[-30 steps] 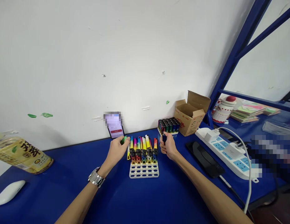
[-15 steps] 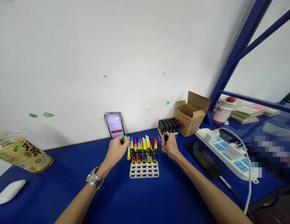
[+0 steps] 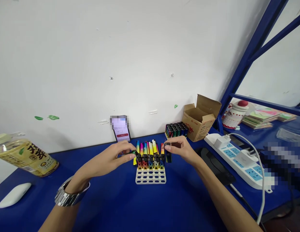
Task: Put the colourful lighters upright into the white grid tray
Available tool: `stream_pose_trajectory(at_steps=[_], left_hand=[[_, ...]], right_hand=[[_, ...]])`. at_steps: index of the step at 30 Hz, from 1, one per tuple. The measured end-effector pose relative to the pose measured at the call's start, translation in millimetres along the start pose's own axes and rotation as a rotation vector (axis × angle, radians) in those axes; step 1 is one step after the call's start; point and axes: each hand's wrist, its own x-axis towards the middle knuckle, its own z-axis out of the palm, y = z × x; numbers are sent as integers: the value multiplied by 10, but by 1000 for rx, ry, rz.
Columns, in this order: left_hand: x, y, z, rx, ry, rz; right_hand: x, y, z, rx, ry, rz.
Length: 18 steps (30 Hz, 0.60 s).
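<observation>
A white grid tray (image 3: 151, 177) holds upright lighters (image 3: 150, 163) with black tops in its back rows; its front rows of holes show bare. Behind them, several colourful lighters (image 3: 151, 147) lie lengthwise on the desk. My left hand (image 3: 116, 158) is at the tray's left side, thumb and fingers pinching a dark green lighter (image 3: 134, 152), mostly hidden. On the right, my right hand (image 3: 180, 149) pinches a dark lighter (image 3: 168, 157) by its top, its body hanging upright beside the tray. Another rack of dark metallic lighters (image 3: 176, 129) stands behind my right hand.
An open cardboard box (image 3: 199, 120) stands at the back right, near a power strip (image 3: 237, 159) with chargers and a black phone (image 3: 216, 167). A lit phone (image 3: 121, 130) leans on the wall. At left are a yellow bottle (image 3: 31, 158) and a white mouse (image 3: 14, 195).
My left hand has come down and turned toward the tray with the green lighter. My right hand has moved from beside the back rack to the tray's right side, carrying the dark lighter.
</observation>
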Motion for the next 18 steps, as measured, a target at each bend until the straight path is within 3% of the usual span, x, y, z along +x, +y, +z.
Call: stream_pose_trajectory(at_steps=[5,8,12,18], left_hand=[[-19,102,22,17,-134,-29],[31,107,119,47,-162,-42],[100,99,246,126,-141,-85],[140,72,288,156,-89,-93]], right_hand=[[-69,-139,220,36,-234,110],[-86,-148,420,-204,-260,73],[-109,-68,598,-562,-276,-90],[-143,-22,665,-740,-302,-139]])
